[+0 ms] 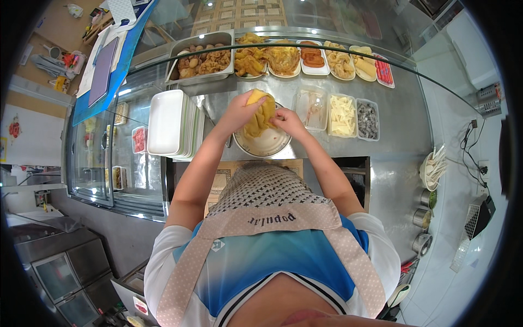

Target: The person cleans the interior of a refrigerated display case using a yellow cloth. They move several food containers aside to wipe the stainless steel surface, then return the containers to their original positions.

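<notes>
A crumpled yellow cloth point(260, 121) with soft folds hangs over a round white plate point(266, 147) on the steel counter. My left hand point(243, 110) grips its upper left part, thumb lying across the front. At its right edge my right hand point(287, 121) has its fingers closed in a pinch on the cloth. The plate has a thin decorated rim, and its far side is partly hidden by the cloth and my hands. Just left of the plate stands a tall stack of white rectangular plates point(166, 122).
Behind the curved glass edge, a steel tray of eggs and brown pieces point(204, 61) and several plates of food line the back. On the right sit a clear tub point(311, 109), a container of pale strips point(342, 115) and one of dark grey pieces point(368, 120).
</notes>
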A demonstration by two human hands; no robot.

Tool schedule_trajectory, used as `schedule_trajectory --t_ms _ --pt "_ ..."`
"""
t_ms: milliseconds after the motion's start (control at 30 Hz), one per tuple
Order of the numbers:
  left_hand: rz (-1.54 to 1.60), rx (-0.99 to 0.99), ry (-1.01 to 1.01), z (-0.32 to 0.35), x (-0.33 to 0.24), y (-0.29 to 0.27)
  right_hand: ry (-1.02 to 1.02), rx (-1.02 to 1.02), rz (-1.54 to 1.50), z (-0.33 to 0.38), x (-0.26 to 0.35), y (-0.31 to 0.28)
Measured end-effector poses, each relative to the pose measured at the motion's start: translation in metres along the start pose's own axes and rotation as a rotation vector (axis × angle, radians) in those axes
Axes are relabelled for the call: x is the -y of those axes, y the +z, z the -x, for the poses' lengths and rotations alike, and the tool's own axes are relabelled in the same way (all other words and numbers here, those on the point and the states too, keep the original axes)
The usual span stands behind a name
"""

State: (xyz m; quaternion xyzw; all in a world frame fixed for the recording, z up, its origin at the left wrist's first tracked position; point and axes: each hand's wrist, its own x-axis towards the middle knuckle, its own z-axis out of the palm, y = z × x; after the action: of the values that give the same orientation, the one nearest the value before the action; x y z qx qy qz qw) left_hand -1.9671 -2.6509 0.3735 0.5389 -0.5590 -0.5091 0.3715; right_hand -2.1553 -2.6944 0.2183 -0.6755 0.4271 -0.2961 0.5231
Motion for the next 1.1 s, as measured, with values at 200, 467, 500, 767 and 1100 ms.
schedule_trajectory --t_ms 200,467,500,767,1100 --pt "-0.082 -0.015 0.083 -0.003 0.049 -0.010 0.010 -0.057 0.094 0.003 0.048 -0.001" --pt "-0.139 -0.034 0.073 -0.002 0.037 0.017 -0.114 0.015 -0.623 0.016 0.098 -0.002" --pt "-0.183 -0.049 0.089 -0.001 0.028 0.014 -0.195 -0.030 -0.592 0.020 0.097 -0.004" --pt "0.220 -0.101 0.294 0.023 -0.067 0.004 -0.126 0.115 -0.174 0.012 0.085 0.024" --pt "0.858 -0.301 -0.330 0.028 0.112 -0.005 0.150 -0.054 -1.152 0.008 0.037 0.028"
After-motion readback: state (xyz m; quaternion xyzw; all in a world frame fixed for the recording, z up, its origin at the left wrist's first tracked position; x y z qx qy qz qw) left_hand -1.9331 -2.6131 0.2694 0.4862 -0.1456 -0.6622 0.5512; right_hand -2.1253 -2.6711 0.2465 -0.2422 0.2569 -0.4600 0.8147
